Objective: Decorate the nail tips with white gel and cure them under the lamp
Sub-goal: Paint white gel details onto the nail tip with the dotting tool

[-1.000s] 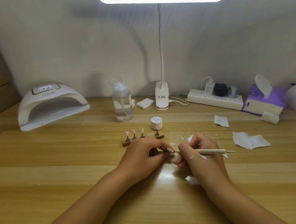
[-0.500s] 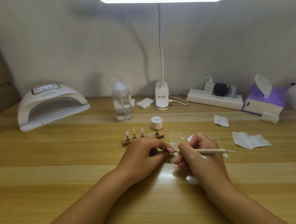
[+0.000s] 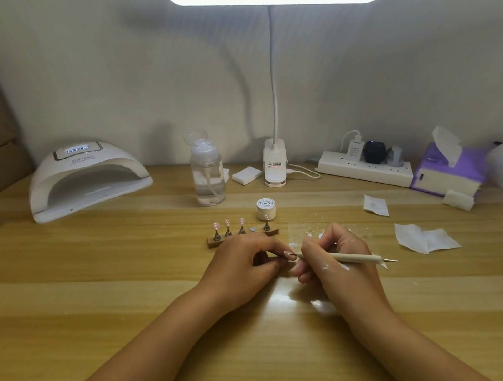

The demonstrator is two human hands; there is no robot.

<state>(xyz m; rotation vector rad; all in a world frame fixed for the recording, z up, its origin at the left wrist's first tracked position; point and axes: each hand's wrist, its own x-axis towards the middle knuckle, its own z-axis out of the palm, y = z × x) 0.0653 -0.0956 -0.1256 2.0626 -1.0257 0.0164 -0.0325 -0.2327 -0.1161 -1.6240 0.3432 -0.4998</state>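
Observation:
My left hand (image 3: pixel 245 264) pinches a small nail tip (image 3: pixel 290 254) on its stand, low over the wooden table (image 3: pixel 100 297). My right hand (image 3: pixel 334 262) grips a cream nail art pen (image 3: pixel 355 258), and the pen's fine point touches that tip. Behind my left hand a wooden holder (image 3: pixel 242 235) carries several pink nail tips on metal stands. A small white gel jar (image 3: pixel 266 208) sits closed just beyond it. The white curing lamp (image 3: pixel 86 178) stands at the back left, its mouth facing me. White gel smears lie on a clear sheet (image 3: pixel 312 233).
A clear pump bottle (image 3: pixel 208 176), a white block (image 3: pixel 247 175) and the desk lamp base (image 3: pixel 274 163) stand at the back. A power strip (image 3: pixel 365 170) and purple tissue box (image 3: pixel 448 171) are back right. White wipes (image 3: pixel 424 239) lie to the right.

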